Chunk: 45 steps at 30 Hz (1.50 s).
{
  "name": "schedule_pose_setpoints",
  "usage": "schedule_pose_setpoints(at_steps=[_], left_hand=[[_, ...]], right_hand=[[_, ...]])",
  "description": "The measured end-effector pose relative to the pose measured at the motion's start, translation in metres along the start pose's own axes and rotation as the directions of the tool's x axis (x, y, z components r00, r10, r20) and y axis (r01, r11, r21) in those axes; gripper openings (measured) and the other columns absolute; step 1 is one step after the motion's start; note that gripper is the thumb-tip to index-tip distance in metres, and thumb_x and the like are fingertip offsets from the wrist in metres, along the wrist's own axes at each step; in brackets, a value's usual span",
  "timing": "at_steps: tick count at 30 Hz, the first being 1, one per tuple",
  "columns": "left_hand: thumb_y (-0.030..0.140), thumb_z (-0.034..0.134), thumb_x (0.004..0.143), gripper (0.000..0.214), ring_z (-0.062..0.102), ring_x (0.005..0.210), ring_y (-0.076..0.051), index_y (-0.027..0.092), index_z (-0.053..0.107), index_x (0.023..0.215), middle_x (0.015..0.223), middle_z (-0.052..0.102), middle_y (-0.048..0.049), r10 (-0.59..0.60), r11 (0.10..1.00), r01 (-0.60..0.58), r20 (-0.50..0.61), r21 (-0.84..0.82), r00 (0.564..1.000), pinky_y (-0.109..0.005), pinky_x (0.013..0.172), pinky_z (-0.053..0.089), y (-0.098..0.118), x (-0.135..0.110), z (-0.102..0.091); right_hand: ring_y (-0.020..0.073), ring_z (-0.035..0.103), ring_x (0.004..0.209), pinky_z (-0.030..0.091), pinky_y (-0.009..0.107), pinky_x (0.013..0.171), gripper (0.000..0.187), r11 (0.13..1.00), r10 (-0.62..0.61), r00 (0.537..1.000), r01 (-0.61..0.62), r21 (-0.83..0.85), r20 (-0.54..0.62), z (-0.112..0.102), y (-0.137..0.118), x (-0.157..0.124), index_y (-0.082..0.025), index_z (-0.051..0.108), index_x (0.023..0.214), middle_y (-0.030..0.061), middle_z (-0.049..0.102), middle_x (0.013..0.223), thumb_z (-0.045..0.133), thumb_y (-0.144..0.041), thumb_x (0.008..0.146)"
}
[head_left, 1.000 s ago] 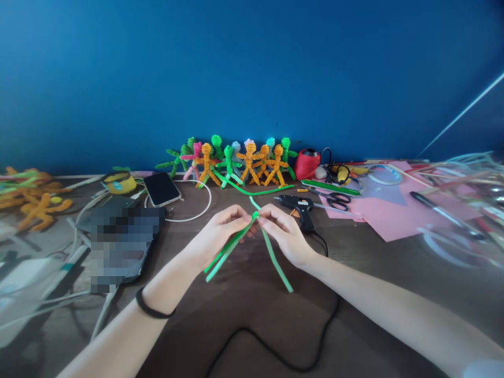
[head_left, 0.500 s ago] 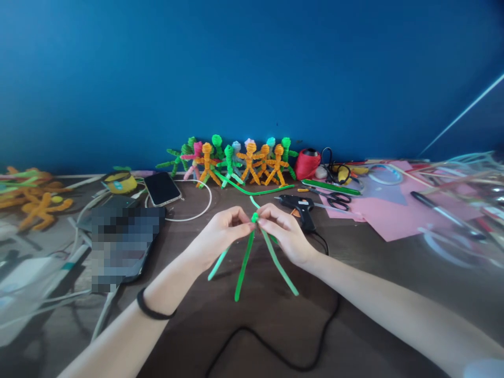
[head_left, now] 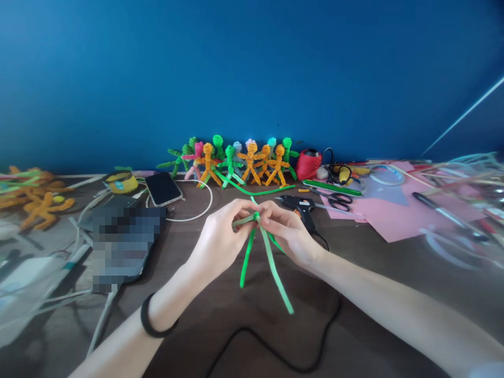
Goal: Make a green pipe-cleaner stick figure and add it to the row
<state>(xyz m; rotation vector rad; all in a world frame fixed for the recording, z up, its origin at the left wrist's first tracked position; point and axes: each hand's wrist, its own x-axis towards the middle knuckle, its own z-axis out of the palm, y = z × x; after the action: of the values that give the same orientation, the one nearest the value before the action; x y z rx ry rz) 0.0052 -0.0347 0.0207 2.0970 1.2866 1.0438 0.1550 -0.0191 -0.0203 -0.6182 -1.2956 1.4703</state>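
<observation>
Both my hands meet above the brown table [head_left: 244, 325] and pinch a bundle of green pipe cleaners [head_left: 271, 268] at a small twisted knot. My left hand [head_left: 220, 241] is closed on the knot and on one strand bent sideways across its fingers. My right hand [head_left: 289, 233] is closed on the knot from the other side. Two long green ends hang down from the knot toward me. A black band sits on my left wrist.
A row of orange and green pipe-cleaner figures [head_left: 244, 160] stands against the blue wall. A black glue gun [head_left: 299, 206] lies just behind my right hand, its cord looping toward me. A phone [head_left: 163, 189], scissors [head_left: 336, 198], red yarn [head_left: 307, 164], pink paper [head_left: 389, 212].
My left hand has turned and bent one green strand sideways at the knot. The hanging ends have swung closer together and point more to the right.
</observation>
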Motion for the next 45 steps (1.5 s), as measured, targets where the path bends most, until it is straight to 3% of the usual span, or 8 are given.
schedule_pose_setpoints(at_steps=[7,11,15,22,26,31,41,45], left_hand=[[0.012,0.046,0.082,0.022,0.052,0.072,-0.015,0.021,0.062,0.093,0.073,0.058,-0.0023,0.392,0.858,-0.338,-0.067,0.388,0.917,-0.026,0.066,0.041,0.001,-0.004,-0.001],[0.012,0.042,0.084,0.028,0.049,0.067,-0.017,0.022,0.061,0.102,0.067,0.057,-0.0026,0.485,0.770,-0.414,-0.023,0.486,0.874,-0.027,0.064,0.040,-0.005,-0.004,-0.001],[0.011,0.041,0.085,0.037,0.053,0.071,-0.017,0.021,0.051,0.120,0.080,0.064,-0.0040,0.493,0.746,-0.429,0.011,0.510,0.870,-0.029,0.071,0.040,-0.016,-0.003,0.000],[0.007,0.046,0.081,0.033,0.052,0.072,-0.015,0.018,0.059,0.109,0.074,0.056,-0.0024,0.437,0.800,-0.391,0.003,0.455,0.899,-0.026,0.066,0.044,-0.023,0.001,0.000],[0.004,0.050,0.077,0.036,0.050,0.066,-0.010,0.021,0.062,0.107,0.071,0.049,0.0013,0.295,0.909,-0.300,0.064,0.289,0.954,-0.020,0.059,0.043,-0.021,0.003,-0.004],[0.005,0.052,0.076,0.031,0.050,0.065,-0.009,0.021,0.064,0.100,0.070,0.049,0.0020,0.293,0.912,-0.327,0.163,0.248,0.942,-0.020,0.059,0.043,-0.022,0.006,-0.009],[0.006,0.055,0.072,0.014,0.057,0.072,-0.008,0.016,0.055,0.081,0.110,0.052,-0.0064,0.270,0.951,-0.279,0.088,0.129,0.959,-0.023,0.067,0.050,-0.022,0.006,-0.008],[0.011,0.056,0.073,0.016,0.059,0.083,-0.012,0.018,0.053,0.088,0.091,0.061,-0.0012,0.232,0.958,-0.256,0.173,0.129,0.957,-0.025,0.074,0.049,-0.017,0.006,-0.013]], right_hand=[[0.0139,0.045,0.090,0.038,0.030,0.082,0.013,0.981,-0.117,0.993,0.113,-0.158,-0.015,-0.003,-0.002,0.000,-0.020,0.059,0.069,0.0016,0.043,0.090,0.061,-0.031,0.076],[0.0112,0.051,0.069,0.042,0.027,0.065,0.017,0.999,0.012,0.997,-0.009,-0.034,0.074,0.001,-0.004,-0.003,-0.019,0.053,0.077,-0.0008,0.046,0.074,0.056,-0.036,0.080],[0.0048,0.042,0.039,0.028,0.020,0.039,0.020,0.969,0.172,0.968,-0.200,0.147,0.183,0.007,-0.008,-0.004,-0.018,0.044,0.076,-0.0059,0.043,0.059,0.050,-0.036,0.084],[-0.0007,0.020,0.032,0.010,0.015,0.034,0.016,0.873,0.345,0.911,-0.401,0.280,0.228,0.007,-0.014,0.000,-0.016,0.043,0.072,-0.0092,0.034,0.049,0.052,-0.026,0.080],[0.0001,0.019,0.032,0.009,0.015,0.033,0.007,0.852,0.386,0.896,-0.437,0.289,0.220,0.005,-0.013,0.000,-0.014,0.046,0.073,-0.0087,0.033,0.046,0.049,-0.019,0.078],[0.0013,0.019,0.032,0.010,0.015,0.031,0.004,0.826,0.404,0.879,-0.469,0.312,0.253,0.001,-0.010,0.001,-0.014,0.047,0.071,-0.0082,0.032,0.044,0.047,-0.015,0.075],[0.0026,0.022,0.034,0.013,0.015,0.032,0.006,0.836,0.397,0.878,-0.467,0.289,0.267,0.001,-0.008,0.003,-0.014,0.048,0.068,-0.0082,0.031,0.044,0.047,-0.015,0.074],[0.0028,0.021,0.035,0.012,0.015,0.032,0.006,0.861,0.391,0.895,-0.438,0.258,0.215,-0.002,-0.011,0.005,-0.015,0.046,0.066,-0.0083,0.032,0.045,0.049,-0.016,0.072]])
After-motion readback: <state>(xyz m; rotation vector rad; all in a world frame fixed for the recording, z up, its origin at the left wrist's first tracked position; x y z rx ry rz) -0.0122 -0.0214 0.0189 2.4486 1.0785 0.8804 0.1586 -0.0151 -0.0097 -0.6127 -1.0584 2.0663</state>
